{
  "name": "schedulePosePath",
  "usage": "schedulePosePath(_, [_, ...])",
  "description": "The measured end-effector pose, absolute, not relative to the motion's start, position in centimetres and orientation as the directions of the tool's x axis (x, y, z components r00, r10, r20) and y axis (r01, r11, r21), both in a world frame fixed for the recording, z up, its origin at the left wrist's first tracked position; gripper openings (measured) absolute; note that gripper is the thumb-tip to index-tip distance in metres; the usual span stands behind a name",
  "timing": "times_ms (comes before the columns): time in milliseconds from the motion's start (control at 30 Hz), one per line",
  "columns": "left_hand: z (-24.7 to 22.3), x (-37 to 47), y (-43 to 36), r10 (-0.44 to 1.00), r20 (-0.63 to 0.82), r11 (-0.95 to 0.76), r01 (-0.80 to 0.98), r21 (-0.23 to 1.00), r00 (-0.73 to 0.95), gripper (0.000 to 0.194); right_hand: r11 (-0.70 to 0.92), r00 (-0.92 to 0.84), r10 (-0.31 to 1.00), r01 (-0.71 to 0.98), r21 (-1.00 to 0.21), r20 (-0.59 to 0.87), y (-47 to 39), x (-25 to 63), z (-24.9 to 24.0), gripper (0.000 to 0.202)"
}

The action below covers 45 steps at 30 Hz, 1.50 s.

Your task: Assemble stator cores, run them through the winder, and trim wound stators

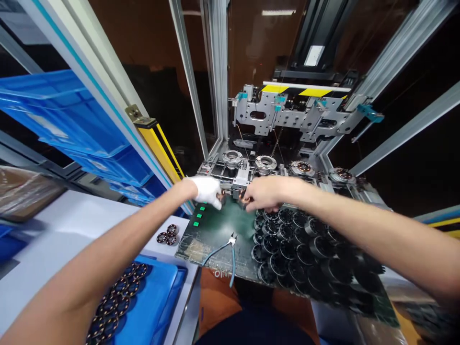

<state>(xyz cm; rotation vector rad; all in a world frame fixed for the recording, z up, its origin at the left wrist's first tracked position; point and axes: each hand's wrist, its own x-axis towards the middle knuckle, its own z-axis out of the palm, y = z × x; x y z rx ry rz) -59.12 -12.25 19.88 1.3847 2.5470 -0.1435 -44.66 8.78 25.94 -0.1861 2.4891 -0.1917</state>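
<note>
Pinch grip in both hands: white-gloved left hand (209,190) closed on a small copper-and-black piece (222,195), uncovered right hand (265,192) closed on a matching copper-and-black part (245,198); blur and fingers hide their full outlines. Both parts sit just above the dark green worktop's far edge, one either side of a grey metal block. Largest around: silver aluminium enclosure frame (217,76), open toward the wearer. Inside it, a drilled steel plate (266,112) under yellow-and-black striping, standing above a row of four round metal fixtures; copper shows in the right-hand two. Nearer, the dark green worktop (230,223), its right side crowded with black cylindrical housings (287,232). Left, a white table (46,239) and a blue plastic tray (161,287) bearing copper-and-black rings (120,304). Smaller: blue-handled pliers (233,241), handles spread, lying before the hands and reaching over the near edge. Smallest: three green squares (199,215) near the worktop's left side. Step in hand, as judged: close two-handed handling of copper parts at the front of the fixtures, one per hand, neither seated in a fixture. Next move seems to call for steady, level fingertips, copper kept from scraping the block, wrists clear of the housings.
</note>
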Motion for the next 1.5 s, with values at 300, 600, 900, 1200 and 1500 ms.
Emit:
schedulePosePath(300, [13.3, -52.2, -17.9, 0.751, -0.334, 0.591, 0.806, -0.047, -0.57, 0.036, 0.958, -0.86, -0.281, -0.23, -0.169, -0.426, 1.6, -43.2, 20.2, 0.032])
schedulePosePath(600, [22.5, -51.2, -8.9, 0.903, 0.166, 0.383, 0.917, 0.109, -0.396, 0.04, 0.994, -0.977, 0.104, 0.107, -0.007, -0.186, 24.7, -36.6, 31.4, 0.039])
schedulePosePath(900, [22.7, -49.0, 17.7, 0.932, 0.197, 0.294, 0.953, 0.079, -0.304, 0.043, 0.809, -0.78, 0.56, 0.587, -0.016, -0.28, 41.7, -29.4, 27.6, 0.04])
schedulePosePath(1200, [20.5, -49.2, 23.9, 0.942, 0.032, 0.335, 0.942, -0.022, -0.335, 0.037, 0.843, -0.842, 0.478, 0.52, -0.138, -0.249, 44.2, -29.1, 23.1, 0.032])
schedulePosePath(1500, [23.5, -52.3, 20.0, 0.945, 0.015, 0.327, 0.945, -0.015, -0.326, 0.042, 0.863, -0.882, 0.46, 0.471, -0.183, -0.103, 43.1, -29.9, 27.0, 0.039])
